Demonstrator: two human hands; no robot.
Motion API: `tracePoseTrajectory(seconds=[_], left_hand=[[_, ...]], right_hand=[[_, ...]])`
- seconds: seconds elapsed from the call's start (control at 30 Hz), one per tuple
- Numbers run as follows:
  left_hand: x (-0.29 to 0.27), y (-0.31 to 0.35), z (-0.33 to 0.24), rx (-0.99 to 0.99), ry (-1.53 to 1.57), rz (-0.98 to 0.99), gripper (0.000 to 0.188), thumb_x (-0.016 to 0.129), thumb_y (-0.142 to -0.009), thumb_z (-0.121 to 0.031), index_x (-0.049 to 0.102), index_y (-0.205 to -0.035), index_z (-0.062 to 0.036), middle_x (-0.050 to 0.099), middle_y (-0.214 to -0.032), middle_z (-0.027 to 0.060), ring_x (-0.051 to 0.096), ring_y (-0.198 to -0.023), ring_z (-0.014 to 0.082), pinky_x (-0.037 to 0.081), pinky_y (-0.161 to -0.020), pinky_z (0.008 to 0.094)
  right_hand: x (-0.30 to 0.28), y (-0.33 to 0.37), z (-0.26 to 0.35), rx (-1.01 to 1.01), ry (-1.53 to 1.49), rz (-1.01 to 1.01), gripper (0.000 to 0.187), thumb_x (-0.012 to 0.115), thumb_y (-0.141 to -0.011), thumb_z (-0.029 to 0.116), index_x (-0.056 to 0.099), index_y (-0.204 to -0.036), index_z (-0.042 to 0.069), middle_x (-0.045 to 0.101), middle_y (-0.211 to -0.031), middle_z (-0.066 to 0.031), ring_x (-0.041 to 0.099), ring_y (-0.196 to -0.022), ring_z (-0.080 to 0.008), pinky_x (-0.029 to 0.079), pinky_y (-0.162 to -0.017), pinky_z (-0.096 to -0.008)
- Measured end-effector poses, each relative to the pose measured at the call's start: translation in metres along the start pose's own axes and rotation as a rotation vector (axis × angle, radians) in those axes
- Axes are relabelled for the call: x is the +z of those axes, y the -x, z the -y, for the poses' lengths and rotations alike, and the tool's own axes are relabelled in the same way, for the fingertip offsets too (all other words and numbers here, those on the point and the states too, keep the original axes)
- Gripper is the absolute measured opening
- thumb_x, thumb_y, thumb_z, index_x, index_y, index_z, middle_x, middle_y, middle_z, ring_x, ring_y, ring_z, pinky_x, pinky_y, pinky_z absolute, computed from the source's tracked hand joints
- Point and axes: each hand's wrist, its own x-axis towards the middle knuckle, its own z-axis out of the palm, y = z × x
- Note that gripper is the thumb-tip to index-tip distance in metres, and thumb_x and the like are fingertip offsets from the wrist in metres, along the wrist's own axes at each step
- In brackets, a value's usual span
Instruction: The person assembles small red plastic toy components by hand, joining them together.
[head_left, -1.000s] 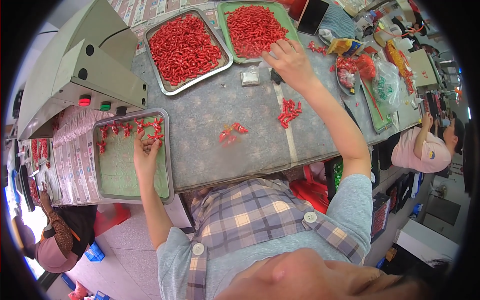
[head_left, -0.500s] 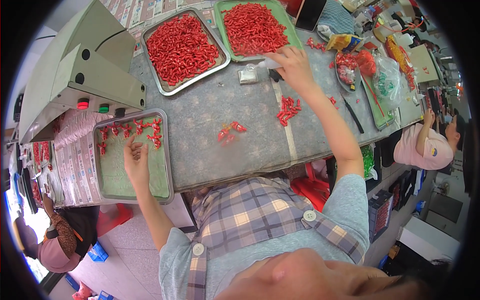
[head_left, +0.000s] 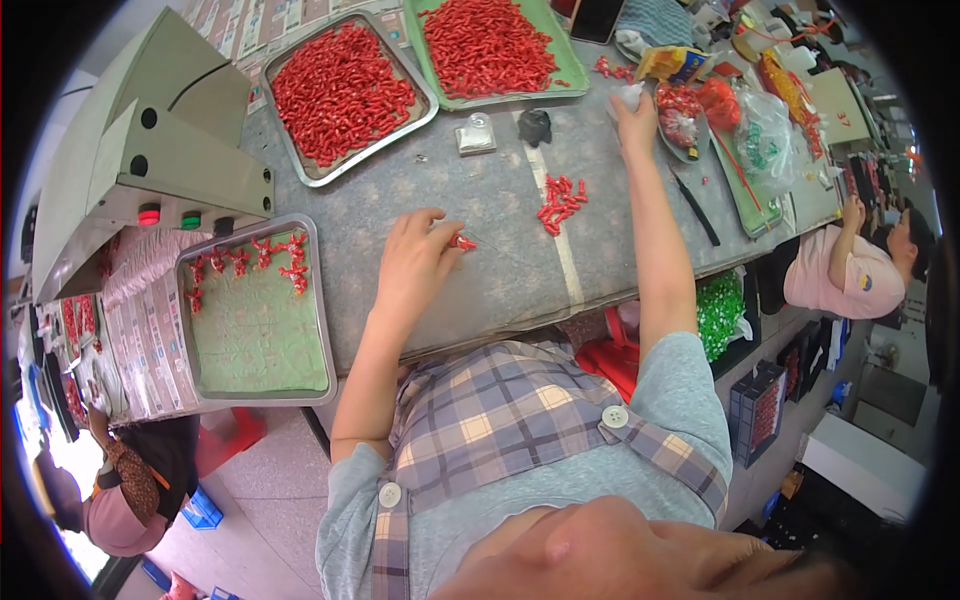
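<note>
Red piece [head_left: 463,242], small and glossy with paler glints, lay on the grey surface [head_left: 480,290] right at the fingertips of the left hand [head_left: 415,262], and those fingers hid part of it from where I stood. They were curled inward, though I couldn't tell whether they had closed on it or only touched it. Well apart from it, the right hand [head_left: 637,125] was clamped on a small whitish object [head_left: 628,95], its exact form hard to make out. Between the two hands, nearer the body, a loose pile [head_left: 562,205] of slim, shiny red bits straddled a pale strip. Over on the left, a green-lined tray [head_left: 258,345] held knobbly red clusters [head_left: 263,252] along its far edge, while a metal tray [head_left: 412,115] farther off was heaped with more red bits.
</note>
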Motion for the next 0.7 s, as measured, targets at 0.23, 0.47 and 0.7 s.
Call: tracePoseTrajectory(seconds=[0.23, 0.47, 0.7], left_hand=[[0.013, -0.011, 0.003, -0.058, -0.082, 0.281, 0.015, 0.061, -0.070, -0.013, 0.058, -0.082, -0.0052, 0.054, -0.090, 0.0086, 0.051, -0.084, 0.0272, 0.041, -0.072, 0.0364], [0.014, -0.021, -0.006, -0.272, 0.289, 0.000, 0.016, 0.063, -0.072, -0.013, 0.056, -0.085, -0.0043, 0.057, -0.078, 0.0083, 0.052, -0.078, 0.0232, 0.041, -0.068, 0.0329], [0.011, -0.012, -0.013, -0.493, 1.016, -0.090, 0.023, 0.067, -0.073, -0.011, 0.058, -0.093, -0.0019, 0.058, -0.082, 0.0008, 0.051, -0.066, 0.0064, 0.042, -0.060, 0.0209]], right_hand=[[-0.041, 0.054, 0.069, -0.534, 0.268, -0.316, 0.039, 0.066, -0.069, 0.017, 0.052, -0.102, 0.002, 0.058, -0.094, -0.0147, 0.057, -0.084, -0.0270, 0.044, -0.072, -0.0339], [-0.056, 0.099, 0.063, -0.007, 0.351, 0.680, 0.019, 0.064, -0.069, 0.022, 0.060, -0.072, 0.003, 0.060, -0.066, -0.0091, 0.059, -0.064, -0.0223, 0.045, -0.059, -0.0332], [-0.048, 0.099, 0.078, -0.264, 0.542, 0.561, 0.017, 0.062, -0.071, 0.018, 0.059, -0.075, 0.002, 0.061, -0.069, -0.0097, 0.060, -0.066, -0.0211, 0.045, -0.059, -0.0316]])
